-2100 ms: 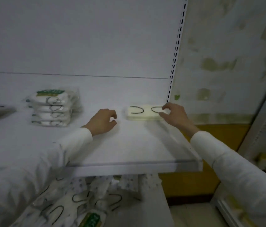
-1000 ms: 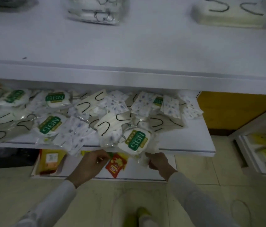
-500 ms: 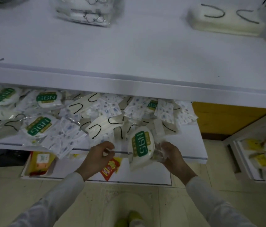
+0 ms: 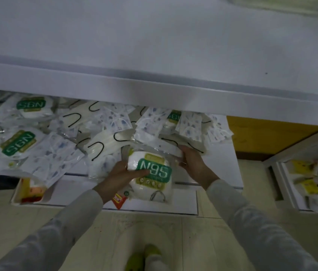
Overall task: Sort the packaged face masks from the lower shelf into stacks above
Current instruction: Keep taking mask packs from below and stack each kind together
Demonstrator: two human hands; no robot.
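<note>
1. Right now, one N95 packet (image 4: pixel 152 173) is up off the heap. The person holds it between both hands, just in front of the edge of the lower shelf (image 4: pixel 225 165).
2. The left hand (image 4: pixel 119 178) grips the packet's left side. The thumb lies across the printed front and the other fingers are tucked behind, out of sight. That looks like the hold that bears the weight.
3. On the right hand (image 4: pixel 193 165), the fingers (image 4: pixel 181 151) curl over the top right corner of the clear wrapper. My guess is they steady it so the green label faces the person and the kind can be read before sorting.
4. Just left of the left fingers lie white masks with black ear loops (image 4: pixel 99 147). Blue-patterned masks (image 4: pixel 115 119) are scattered beyond both sets of fingertips. A second green-labelled packet (image 4: pixel 18 143) sits well off to the left with its print upside down. The heap is mixed, which is why each piece gets lifted singly.
5. The upper shelf (image 4: pixel 154 45) stretches above and beyond the fingers. A blurred pale stack (image 4: pixel 283 4) sits at its far right corner, but I cannot tell what kind it is. The held packet would have to clear the front lip to get there.
6. Below the left fingers, a red snack packet (image 4: pixel 118 199) lies on the bottom shelf. It seems to be no part of this job.
</note>
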